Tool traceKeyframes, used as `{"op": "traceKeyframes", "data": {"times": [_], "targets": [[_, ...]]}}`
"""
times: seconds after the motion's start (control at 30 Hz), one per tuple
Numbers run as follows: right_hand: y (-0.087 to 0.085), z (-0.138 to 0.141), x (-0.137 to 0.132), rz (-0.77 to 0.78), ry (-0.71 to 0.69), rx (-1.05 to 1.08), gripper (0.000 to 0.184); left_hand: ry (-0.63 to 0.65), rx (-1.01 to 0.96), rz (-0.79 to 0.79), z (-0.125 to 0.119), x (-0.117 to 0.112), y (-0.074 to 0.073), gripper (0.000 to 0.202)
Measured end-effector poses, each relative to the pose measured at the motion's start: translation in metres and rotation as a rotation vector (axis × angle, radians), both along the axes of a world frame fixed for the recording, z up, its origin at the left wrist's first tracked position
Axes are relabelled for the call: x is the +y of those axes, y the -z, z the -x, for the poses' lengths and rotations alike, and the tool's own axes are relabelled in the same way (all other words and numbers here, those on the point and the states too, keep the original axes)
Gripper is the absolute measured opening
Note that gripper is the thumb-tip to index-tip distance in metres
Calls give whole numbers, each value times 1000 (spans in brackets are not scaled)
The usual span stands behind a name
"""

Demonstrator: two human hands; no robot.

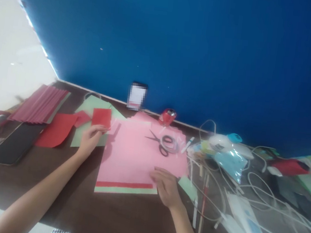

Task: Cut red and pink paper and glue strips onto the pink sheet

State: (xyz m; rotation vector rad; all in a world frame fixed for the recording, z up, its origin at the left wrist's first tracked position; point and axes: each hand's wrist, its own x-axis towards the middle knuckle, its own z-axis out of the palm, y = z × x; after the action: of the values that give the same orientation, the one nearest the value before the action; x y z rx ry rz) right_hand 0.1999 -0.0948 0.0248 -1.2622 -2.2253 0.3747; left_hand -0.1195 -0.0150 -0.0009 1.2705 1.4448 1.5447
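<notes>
My left hand [92, 137] pinches a small red paper square [101, 117] at its lower edge, above a light green sheet [89, 103]. A large pink sheet [131, 155] lies in front of me, with a red strip [125, 185] and a light green band along its near edge. On that sheet's near right part rests my right hand [166, 185], its fingers stretched out and holding nothing. Black-handled scissors [165, 145] lie on the pink paper beside a roll of clear tape [173, 144].
At the left are a folded pink paper stack [40, 103], a red sheet [58, 129] and a dark phone [14, 145]. A red round object [167, 116] stands at the back. White cables [218, 202] and a blue packet [231, 162] crowd the right side. Behind rises a blue wall [181, 41].
</notes>
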Motion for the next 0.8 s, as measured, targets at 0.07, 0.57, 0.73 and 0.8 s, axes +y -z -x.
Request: {"op": "traceKeyframes", "data": {"times": [0.07,0.57,0.73,0.8], "targets": [[2,2,4,24,27,-9,34,62,-53,14,-2,-2,-2,20],[-13,14,13,106,-87,-74,24,228,-25,134,-17,-9,-2,25],[-9,74,48,188,-50,181,38,395,35,35,-18,-10,-6,18],[-1,98,62,202,-65,224,40,460,49,5,-19,-9,-5,18]]}}
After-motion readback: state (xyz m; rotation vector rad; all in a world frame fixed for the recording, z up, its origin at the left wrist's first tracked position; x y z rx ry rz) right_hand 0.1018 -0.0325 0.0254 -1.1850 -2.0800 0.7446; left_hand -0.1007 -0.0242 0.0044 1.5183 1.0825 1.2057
